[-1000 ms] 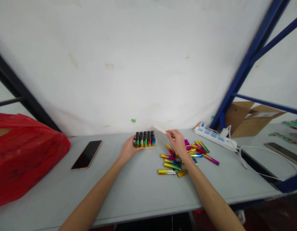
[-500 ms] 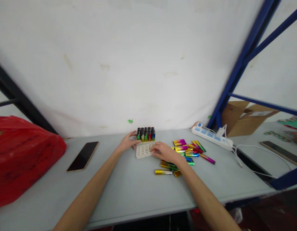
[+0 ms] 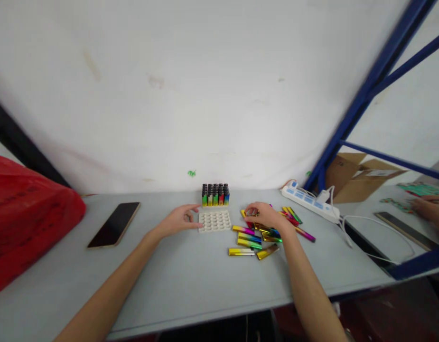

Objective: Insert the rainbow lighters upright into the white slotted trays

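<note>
A white plastic tray (image 3: pixel 215 221) with rows of holes lies flat on the table, its holes bare. Directly behind it, several lighters (image 3: pixel 215 195) with black tops and coloured bodies stand upright in rows in a similar white holder. My left hand (image 3: pixel 180 219) is at the tray's left side, thumb at its edge, fingers apart. To the right lies a loose pile of shiny metallic-coloured lighters (image 3: pixel 249 240). My right hand (image 3: pixel 265 215) is over the back of this pile, fingers curled around a lighter mostly hidden by them.
A phone (image 3: pixel 114 225) lies on the left, near a red plastic bag (image 3: pixel 34 223). At the back right are a white power strip (image 3: pixel 310 203) with cables and a blue metal frame (image 3: pixel 350 114). Beyond it are a cardboard box (image 3: pixel 361 178) and another person's hand (image 3: pixel 431 209).
My right hand has moved from the bare tray rightward onto the lighter pile. My left hand has shifted left and its fingers have come away from the standing lighters. The view has moved slightly.
</note>
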Available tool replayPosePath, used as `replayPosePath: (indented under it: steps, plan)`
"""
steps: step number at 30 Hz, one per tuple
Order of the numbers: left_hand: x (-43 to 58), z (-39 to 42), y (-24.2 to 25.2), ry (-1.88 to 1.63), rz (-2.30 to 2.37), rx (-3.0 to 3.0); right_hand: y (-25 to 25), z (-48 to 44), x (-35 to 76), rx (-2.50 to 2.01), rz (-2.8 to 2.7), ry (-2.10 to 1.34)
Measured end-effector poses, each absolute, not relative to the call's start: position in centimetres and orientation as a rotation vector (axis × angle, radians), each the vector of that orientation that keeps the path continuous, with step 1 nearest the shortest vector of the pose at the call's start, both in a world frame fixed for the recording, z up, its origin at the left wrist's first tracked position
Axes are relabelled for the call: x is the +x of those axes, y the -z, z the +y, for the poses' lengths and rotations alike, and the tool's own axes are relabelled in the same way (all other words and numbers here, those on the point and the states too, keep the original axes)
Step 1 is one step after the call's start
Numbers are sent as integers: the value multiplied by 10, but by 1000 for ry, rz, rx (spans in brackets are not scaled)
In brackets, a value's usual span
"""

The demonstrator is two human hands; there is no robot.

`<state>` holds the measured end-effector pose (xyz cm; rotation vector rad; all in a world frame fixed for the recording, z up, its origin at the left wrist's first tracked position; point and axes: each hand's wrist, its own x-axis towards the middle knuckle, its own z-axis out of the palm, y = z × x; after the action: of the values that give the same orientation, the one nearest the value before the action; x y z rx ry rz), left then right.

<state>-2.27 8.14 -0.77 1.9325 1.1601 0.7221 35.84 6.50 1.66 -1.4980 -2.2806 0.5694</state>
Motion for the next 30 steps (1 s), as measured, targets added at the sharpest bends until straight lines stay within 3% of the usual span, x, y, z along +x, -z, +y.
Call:
replayPosePath:
  steps: [6, 15, 23, 30]
  plan:
    - [-13, 68, -1, -579, 1222, 2293, -17, 62, 354, -1546, -2324, -644]
    - [-3, 57, 0, -571, 1215, 2389, -5, 59, 318, -1332, -2332, -320]
    - [2, 52, 1, -622, 1135, 2462, -10, 61, 313, -1299, -1878, -418]
    - [4, 50, -1, -605, 1185, 2481, -10, 59, 289, -1118, -1638, -789]
